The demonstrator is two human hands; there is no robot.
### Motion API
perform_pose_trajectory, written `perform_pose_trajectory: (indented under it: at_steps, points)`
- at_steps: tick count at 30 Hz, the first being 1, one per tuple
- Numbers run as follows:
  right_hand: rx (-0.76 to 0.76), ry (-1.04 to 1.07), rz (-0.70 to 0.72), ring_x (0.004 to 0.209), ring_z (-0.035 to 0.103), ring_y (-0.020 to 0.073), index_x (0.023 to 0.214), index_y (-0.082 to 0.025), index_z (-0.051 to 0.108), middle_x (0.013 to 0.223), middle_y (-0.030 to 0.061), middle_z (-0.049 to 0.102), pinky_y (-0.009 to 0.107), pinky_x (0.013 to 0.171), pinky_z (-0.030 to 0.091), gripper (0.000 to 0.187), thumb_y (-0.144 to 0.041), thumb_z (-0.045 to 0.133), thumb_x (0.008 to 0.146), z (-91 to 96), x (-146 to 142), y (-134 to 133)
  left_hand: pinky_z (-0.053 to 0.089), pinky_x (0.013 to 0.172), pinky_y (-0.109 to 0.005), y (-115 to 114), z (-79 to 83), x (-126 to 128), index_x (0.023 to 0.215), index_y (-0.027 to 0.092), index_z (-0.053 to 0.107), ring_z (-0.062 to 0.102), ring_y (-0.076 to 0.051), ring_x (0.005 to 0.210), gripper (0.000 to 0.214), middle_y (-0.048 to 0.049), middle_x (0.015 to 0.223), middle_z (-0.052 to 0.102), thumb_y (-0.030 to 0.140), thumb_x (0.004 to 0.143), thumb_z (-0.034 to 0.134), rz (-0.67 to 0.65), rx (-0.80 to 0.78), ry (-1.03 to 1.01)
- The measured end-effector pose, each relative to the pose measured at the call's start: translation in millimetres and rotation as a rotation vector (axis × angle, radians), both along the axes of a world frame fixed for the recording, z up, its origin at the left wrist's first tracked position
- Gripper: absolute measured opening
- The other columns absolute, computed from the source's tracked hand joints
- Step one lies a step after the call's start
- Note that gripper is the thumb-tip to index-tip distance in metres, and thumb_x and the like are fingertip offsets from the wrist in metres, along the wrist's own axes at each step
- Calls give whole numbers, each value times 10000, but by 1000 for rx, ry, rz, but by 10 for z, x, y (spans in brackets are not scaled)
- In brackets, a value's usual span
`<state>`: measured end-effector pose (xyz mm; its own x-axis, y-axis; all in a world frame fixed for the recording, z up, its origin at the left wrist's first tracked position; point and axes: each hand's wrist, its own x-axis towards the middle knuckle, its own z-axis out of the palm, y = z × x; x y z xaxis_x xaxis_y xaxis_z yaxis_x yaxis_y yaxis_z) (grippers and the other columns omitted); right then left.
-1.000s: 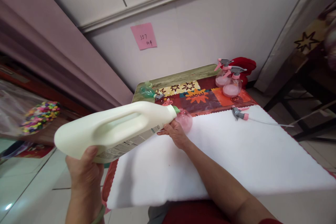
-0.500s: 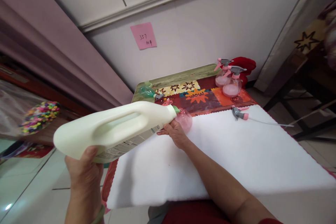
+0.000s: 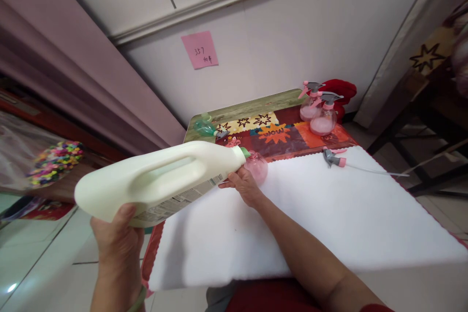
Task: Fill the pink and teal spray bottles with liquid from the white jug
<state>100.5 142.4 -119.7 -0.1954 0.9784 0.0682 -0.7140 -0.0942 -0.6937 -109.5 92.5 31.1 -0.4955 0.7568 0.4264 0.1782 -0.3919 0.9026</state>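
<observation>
Left hand [image 3: 119,239]: curls firmly under the base end of the white jug [image 3: 153,195], with thumb up on the near face and most fingers hidden beneath.
Green band [image 3: 138,298]: circles the wrist just behind that grip.
Right hand [image 3: 245,185]: half closes at the jug's neck, with fingers reaching underneath; impossible to tell from this angle about any hold on the round pink bottle [image 3: 260,168] just ahead.
White jug: slants across both grips, base at the left hand, neck at the right, printed label on the lower side.
Green spout [image 3: 244,152]: meets the mouth of the round pink bottle, just ahead of the right hand; too small to show any flow.
Round pink bottle: sits open-necked just past the right hand, near the far edge of the white board [image 3: 226,243].
Loose spray head [image 3: 332,157]: lies on the board, right of the right hand, tube pointing away rightward.
Green bottle [image 3: 204,126]: lies beyond the jug, ahead and left of the right hand.
Two pink spray bottles [image 3: 323,123]: stand close together, farther ahead and right of the right hand, heads fitted.
Pink note [image 3: 200,50]: sticks to the wall, well beyond both hands.
</observation>
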Motion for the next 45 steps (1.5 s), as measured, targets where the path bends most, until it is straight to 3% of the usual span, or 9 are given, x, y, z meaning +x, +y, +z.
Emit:
perform_pose_trajectory:
  at_steps: [5,10,16,25,36,45]
  points:
    - [-1,-1,1,902,728,207,1114,-209,681,1057,55,754,423,827,653,551,-539,853,707,6,0,-2,424,1156,-508,-1,-7,-14,857,230,689,659,-315,1147,464,-22,965,745,374,453,864,19,-21,5]
    - [4,-5,-2,904,723,214,1103,-198,677,1039,63,748,439,829,653,558,-546,855,705,-16,-5,7,497,1096,-466,2,-1,-10,898,230,699,677,-301,1109,459,-21,976,736,365,480,834,33,-16,33]
    - [-1,3,3,884,724,202,1103,-208,679,1040,52,748,420,820,652,540,-537,852,712,0,-7,8,482,1110,-460,-5,-17,-29,867,217,688,672,-297,1121,478,-31,955,739,382,463,881,23,-16,6]
    - [2,-2,3,876,713,196,1079,-198,685,1001,49,742,416,815,650,542,-551,851,703,2,-6,5,361,1182,-584,-6,10,2,867,226,703,652,-353,1165,574,-35,993,749,467,397,929,33,-21,1]
    - [0,16,5,866,709,183,1078,-191,681,986,42,736,375,777,653,546,-536,863,694,-14,-11,15,446,1139,-500,16,-40,-46,862,203,703,691,-295,1059,565,-25,943,744,458,411,927,9,21,-7]
    - [2,24,13,856,714,183,1079,-196,683,987,41,742,377,785,650,547,-538,865,694,-19,-9,12,319,1205,-600,13,-11,-33,897,220,728,646,-340,1161,635,-32,1003,747,448,353,963,19,-8,-51]
